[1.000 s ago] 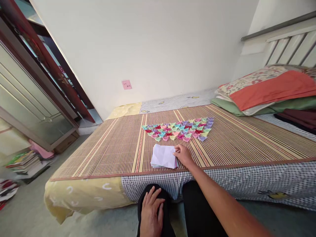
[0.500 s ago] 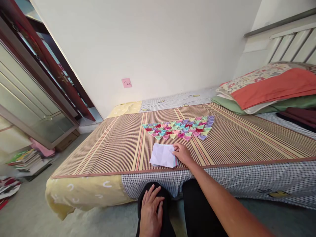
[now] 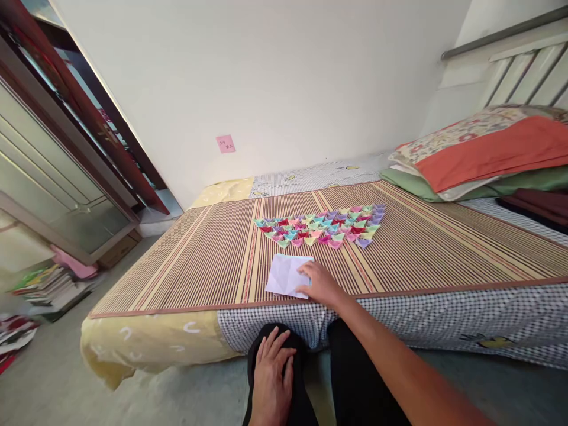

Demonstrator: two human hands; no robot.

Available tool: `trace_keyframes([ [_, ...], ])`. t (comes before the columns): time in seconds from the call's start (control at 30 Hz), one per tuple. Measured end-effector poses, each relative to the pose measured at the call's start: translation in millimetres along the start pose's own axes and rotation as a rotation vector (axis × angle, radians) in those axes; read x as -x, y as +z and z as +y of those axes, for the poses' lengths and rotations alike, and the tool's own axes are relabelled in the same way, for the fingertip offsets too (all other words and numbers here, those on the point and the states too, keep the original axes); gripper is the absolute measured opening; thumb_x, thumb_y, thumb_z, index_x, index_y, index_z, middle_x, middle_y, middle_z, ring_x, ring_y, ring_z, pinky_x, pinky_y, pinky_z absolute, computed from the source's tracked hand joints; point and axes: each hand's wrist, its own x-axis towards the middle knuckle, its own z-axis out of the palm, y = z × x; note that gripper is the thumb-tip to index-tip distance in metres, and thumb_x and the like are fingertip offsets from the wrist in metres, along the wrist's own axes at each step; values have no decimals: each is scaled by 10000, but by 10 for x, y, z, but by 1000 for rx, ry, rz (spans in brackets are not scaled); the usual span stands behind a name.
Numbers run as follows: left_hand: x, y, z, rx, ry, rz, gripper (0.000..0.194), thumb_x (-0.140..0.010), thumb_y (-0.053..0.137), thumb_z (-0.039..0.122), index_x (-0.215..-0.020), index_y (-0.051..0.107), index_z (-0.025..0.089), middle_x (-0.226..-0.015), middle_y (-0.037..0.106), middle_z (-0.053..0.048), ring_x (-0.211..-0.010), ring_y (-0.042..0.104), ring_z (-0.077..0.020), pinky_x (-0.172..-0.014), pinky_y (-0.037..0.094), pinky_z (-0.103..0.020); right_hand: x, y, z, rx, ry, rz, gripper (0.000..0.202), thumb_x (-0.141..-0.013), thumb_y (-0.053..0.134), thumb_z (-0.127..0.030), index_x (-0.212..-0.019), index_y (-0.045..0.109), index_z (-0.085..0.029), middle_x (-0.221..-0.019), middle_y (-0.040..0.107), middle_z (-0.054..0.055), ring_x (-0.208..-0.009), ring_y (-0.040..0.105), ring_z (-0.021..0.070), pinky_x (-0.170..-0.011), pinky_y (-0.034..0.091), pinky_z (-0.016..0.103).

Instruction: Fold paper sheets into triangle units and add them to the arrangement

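Note:
A stack of square paper sheets point(image 3: 286, 274), pale lilac on top with creases, lies near the front edge of the striped mat point(image 3: 213, 254). Over the stack's right side is my right hand point(image 3: 320, 284), its thumb and fingers apart around the edge. Beyond the stack, several rows of small folded paper pieces point(image 3: 326, 228) in many colours stand side by side on the mat. My left hand point(image 3: 273, 373) rests flat on my left knee, holding nothing.
Pillows point(image 3: 483, 148) and dark folded cloth point(image 3: 536, 207) lie at the right of the bed. A pink note point(image 3: 225, 144) is on the wall. Books point(image 3: 47, 287) are piled on the floor at the left, near a glass-panelled door point(image 3: 57, 171).
My right hand has opened its pinch at the stack's upper right edge and moved slightly left and down over the sheets. My left hand stays on the knee.

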Motion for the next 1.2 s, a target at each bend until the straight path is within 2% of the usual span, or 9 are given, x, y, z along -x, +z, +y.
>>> trace_keyframes([
  [0.17, -4, 0, 3, -5, 1, -1, 347, -904, 548, 37, -1029, 768, 274, -1368, 734, -75, -1362, 609, -359, -1055, 506, -715, 209, 89, -253, 102, -55, -89, 339, -1012, 671, -342, -1307, 643, -178, -1338, 653, 109, -1140, 675, 265, -958, 582, 486],
  [0.33, 2, -8, 8, -8, -5, -8, 349, -899, 550, 35, -1032, 771, 270, -1373, 731, -78, -1370, 601, -361, -1063, 495, -719, 211, 73, -251, 53, -19, -100, 338, -1017, 665, -342, -1311, 638, -176, -1315, 663, 105, -1100, 690, 253, -925, 598, 467],
  [0.43, -1, -24, 16, -6, -15, -24, 345, -901, 549, 32, -1027, 776, 260, -1379, 726, -88, -1380, 592, -359, -1080, 480, -715, 206, 54, -196, -28, 14, -76, 336, -1018, 663, -343, -1309, 638, -176, -1305, 667, 103, -1085, 694, 248, -913, 603, 459],
  [0.67, -21, -30, 35, 15, -26, -28, 345, -899, 558, 32, -1023, 787, 259, -1371, 731, -93, -1378, 592, -361, -1099, 465, -709, 222, -24, 35, -289, 139, 79, 312, -1026, 650, -348, -1293, 650, -188, -1312, 666, 100, -1086, 691, 246, -920, 601, 451],
  [0.8, -19, -9, 25, 23, -30, -15, 354, -901, 552, 27, -1023, 784, 266, -1373, 731, -79, -1386, 585, -355, -1102, 460, -708, 219, -62, 146, -472, 214, 89, 331, -1016, 664, -353, -1295, 650, -175, -1304, 669, 95, -1083, 694, 256, -905, 605, 450],
  [1.03, 0, 19, 21, 33, -34, -28, 346, -922, 534, 43, -1042, 776, 259, -1386, 723, -77, -1410, 560, -349, -1118, 435, -711, 206, 34, 111, -709, 355, 35, 347, -1009, 675, -344, -1309, 642, -172, -1312, 665, 100, -1080, 695, 254, -893, 610, 447],
  [1.2, 3, -15, 37, 197, -103, -10, 322, -915, 560, 77, -1026, 796, 267, -1384, 725, -77, -1426, 540, -359, -1161, 353, -730, 207, -71, 71, -827, 394, 130, 346, -1013, 670, -346, -1312, 639, -175, -1316, 662, 102, -1093, 691, 257, -910, 604, 458],
])
